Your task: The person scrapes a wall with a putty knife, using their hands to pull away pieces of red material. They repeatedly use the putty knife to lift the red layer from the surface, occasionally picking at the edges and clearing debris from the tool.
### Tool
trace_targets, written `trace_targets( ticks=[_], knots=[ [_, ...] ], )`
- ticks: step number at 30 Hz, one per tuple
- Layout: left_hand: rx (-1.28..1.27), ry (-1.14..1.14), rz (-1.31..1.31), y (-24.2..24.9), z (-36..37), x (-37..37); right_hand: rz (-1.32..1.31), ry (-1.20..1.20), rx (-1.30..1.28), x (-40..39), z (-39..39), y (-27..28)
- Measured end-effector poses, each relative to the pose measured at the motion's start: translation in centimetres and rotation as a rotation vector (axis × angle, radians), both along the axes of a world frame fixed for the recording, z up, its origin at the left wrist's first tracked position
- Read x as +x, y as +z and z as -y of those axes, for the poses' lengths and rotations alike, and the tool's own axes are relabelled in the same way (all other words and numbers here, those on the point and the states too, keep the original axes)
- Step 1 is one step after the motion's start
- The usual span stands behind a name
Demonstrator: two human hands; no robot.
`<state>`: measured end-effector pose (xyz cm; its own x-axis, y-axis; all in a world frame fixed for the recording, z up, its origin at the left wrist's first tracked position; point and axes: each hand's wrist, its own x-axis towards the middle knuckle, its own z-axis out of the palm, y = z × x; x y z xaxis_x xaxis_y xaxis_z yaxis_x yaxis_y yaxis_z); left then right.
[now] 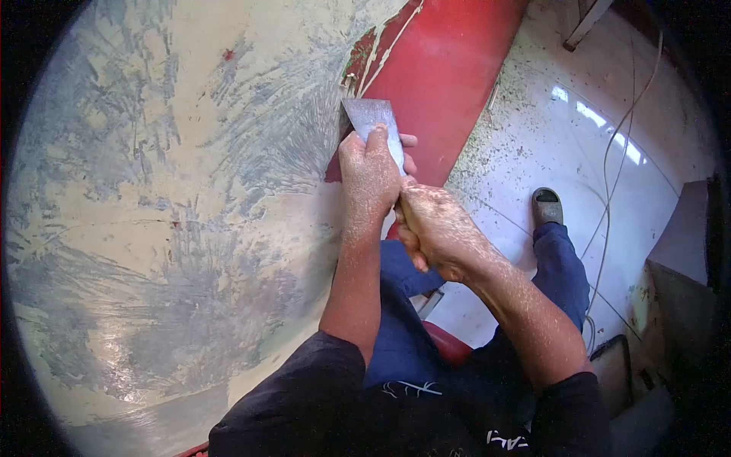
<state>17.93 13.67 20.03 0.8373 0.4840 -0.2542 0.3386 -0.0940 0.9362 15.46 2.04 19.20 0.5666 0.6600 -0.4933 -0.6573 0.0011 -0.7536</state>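
Both my hands are closed on one scraper (369, 114) with a wide flat metal blade. My left hand (369, 171) grips it near the blade, its thumb lying along the metal. Behind it, my right hand (434, 221) wraps round the handle end, which the fingers hide. The blade's edge is at the border between a large panel (190, 152) with patchy cream and grey coating and a red strip (442, 68). Pale curled strips of material (388, 49) lie on the red just beyond the blade. Fine pale dust covers both hands and forearms.
Greenish crumbs (487, 129) are scattered over the white tiled floor (502, 183) on the right. A thin cable (609, 167) runs across the tiles. My foot in a dark slipper (546, 206) rests there. A metal leg (582, 30) stands at the top right, and dark sheets (685, 244) are at the right edge.
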Motion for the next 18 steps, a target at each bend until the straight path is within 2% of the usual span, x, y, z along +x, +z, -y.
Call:
trace_targets(
  ticks=[3,4,7,8,11,12,18],
  knots=[
    [0.096,-0.054,-0.001,0.4,-0.7,1.2,-0.030,-0.024,0.063,0.9,-1.3,-1.4],
    [0.105,-0.037,0.032,0.2,-0.3,1.2,0.110,-0.004,0.035,1.0,-0.6,-0.9],
    [-0.005,0.013,0.069,0.5,0.8,-0.2,0.102,-0.011,0.058,-0.1,0.6,-0.5],
    [-0.011,0.014,0.046,0.3,0.3,-0.6,-0.032,-0.029,0.071,-0.6,0.0,-0.4],
    [0.117,-0.064,0.077,-0.4,-1.1,0.5,0.046,-0.011,0.127,0.8,-0.5,-0.5],
    [0.082,-0.039,0.034,0.9,-0.2,1.0,-0.069,-0.016,0.055,1.0,-0.3,0.1],
    [0.105,-0.036,0.020,0.6,-0.7,1.4,-0.096,-0.007,0.099,1.5,-0.2,0.5]
  ],
)
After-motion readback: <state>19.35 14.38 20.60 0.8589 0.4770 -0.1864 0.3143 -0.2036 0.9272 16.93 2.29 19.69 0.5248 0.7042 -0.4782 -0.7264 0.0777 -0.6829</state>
